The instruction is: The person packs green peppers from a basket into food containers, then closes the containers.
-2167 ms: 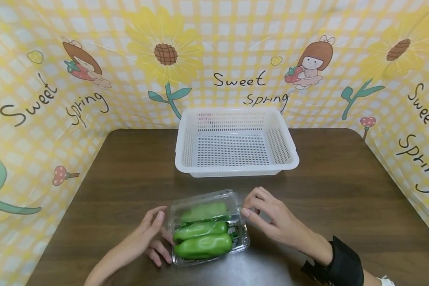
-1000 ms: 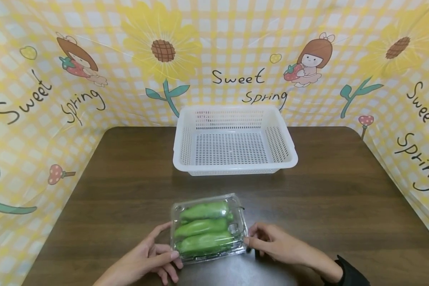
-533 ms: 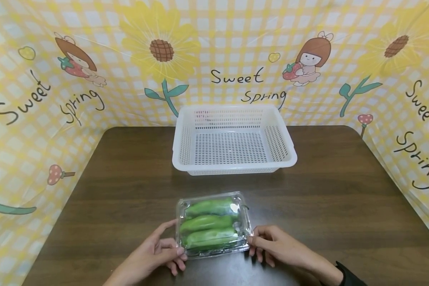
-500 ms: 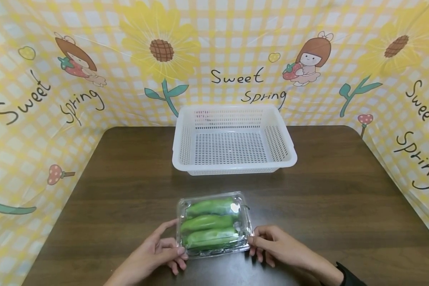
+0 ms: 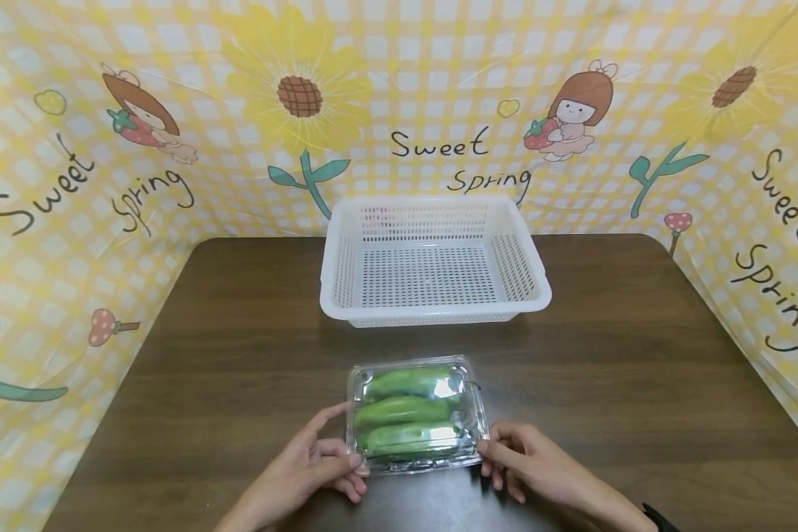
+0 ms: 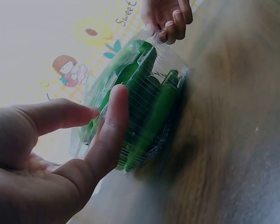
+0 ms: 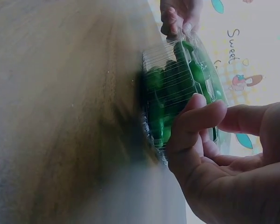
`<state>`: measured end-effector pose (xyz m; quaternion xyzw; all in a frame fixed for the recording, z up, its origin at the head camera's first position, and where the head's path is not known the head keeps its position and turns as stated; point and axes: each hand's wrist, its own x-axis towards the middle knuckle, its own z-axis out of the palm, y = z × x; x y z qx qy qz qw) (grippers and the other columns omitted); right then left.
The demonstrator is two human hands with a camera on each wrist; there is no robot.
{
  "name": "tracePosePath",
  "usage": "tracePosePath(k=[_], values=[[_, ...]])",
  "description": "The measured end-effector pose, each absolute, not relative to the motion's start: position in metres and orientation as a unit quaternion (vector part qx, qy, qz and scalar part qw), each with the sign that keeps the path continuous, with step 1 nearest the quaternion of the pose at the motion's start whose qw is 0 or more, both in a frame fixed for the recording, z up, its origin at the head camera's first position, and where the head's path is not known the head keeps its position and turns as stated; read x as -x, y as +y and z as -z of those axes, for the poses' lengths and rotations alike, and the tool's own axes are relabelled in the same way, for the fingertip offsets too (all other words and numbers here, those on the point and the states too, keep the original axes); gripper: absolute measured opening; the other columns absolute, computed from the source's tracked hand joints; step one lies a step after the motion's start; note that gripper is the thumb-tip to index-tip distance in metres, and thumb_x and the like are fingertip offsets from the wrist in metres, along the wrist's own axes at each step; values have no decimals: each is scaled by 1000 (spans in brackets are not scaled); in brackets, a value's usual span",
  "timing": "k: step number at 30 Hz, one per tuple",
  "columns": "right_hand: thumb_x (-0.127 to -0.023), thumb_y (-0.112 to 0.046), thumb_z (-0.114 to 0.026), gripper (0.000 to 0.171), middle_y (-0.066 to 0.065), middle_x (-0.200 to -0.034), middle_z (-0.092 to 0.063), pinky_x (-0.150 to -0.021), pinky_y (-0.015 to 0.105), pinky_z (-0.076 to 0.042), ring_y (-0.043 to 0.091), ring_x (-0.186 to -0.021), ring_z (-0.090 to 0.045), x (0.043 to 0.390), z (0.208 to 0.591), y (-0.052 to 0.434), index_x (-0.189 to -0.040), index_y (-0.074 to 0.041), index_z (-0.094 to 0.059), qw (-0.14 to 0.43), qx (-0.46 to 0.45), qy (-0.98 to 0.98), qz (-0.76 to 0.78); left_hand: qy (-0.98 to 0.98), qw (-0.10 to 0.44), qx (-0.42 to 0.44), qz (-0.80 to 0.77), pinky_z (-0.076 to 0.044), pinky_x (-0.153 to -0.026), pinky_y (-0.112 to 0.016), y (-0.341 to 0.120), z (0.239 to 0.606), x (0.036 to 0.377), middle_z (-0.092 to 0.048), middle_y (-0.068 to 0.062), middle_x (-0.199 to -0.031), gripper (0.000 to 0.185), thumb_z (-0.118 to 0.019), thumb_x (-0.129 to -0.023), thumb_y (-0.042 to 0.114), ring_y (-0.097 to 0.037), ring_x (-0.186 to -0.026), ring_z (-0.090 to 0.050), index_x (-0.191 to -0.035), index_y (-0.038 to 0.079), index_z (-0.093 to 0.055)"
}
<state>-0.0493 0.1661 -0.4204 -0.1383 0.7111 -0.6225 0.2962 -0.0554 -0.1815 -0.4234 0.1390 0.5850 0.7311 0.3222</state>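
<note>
A clear plastic clamshell box point(image 5: 417, 467) with its lid down lies on the near part of the table. Inside, several long green peppers point(image 5: 406, 410) are lined up side by side; a thin stem point(image 5: 475, 386) pokes out at the right edge. My left hand point(image 5: 306, 465) pinches the box's left rim near the front corner, thumb on top. On the other side, my right hand point(image 5: 532, 458) grips the right front corner between thumb and curled fingers. Both wrist views show the ribbed box wall and the peppers behind it.
Behind the box stands a white perforated basket point(image 5: 432, 314) on the brown wooden table point(image 5: 239, 355). A yellow checked cloth point(image 5: 425, 66) with printed flowers hangs along the back and both sides.
The lid, raised over the front peppers at first, has come down over the box. My right hand has moved down to the front corner. Box and both hands have shifted right.
</note>
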Motion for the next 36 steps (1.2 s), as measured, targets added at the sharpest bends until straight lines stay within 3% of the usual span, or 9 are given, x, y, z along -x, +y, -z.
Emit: tracePosePath(k=[9, 26, 36], values=[[-104, -19, -51, 33, 5, -77, -61, -42, 17, -45, 1, -52, -49, 42, 422, 171, -93, 12, -55, 282, 127, 713, 629, 576, 335, -134, -733, -62, -77, -39, -176, 423, 57, -66, -21, -97, 81, -57, -98, 2, -21, -81, -72, -155, 3, 0], [-103, -18, -52, 29, 1, -74, -61, -41, 22, -45, 0, -51, -49, 41, 425, 176, -90, 8, -55, 262, 128, 738, 608, 599, 311, -134, -726, -62, -69, -40, -164, 424, 57, -64, -29, -93, 80, -60, -97, 4, -19, -73, -71, -156, 7, -5], [-103, -14, -51, 27, 14, -73, -63, -38, 26, -45, 0, -50, -49, 43, 426, 181, -88, 7, -56, 251, 152, 735, 611, 606, 315, -129, -719, -62, -69, -41, -161, 423, 57, -65, -24, -93, 80, -61, -97, 6, -19, -71, -70, -156, 7, -6]])
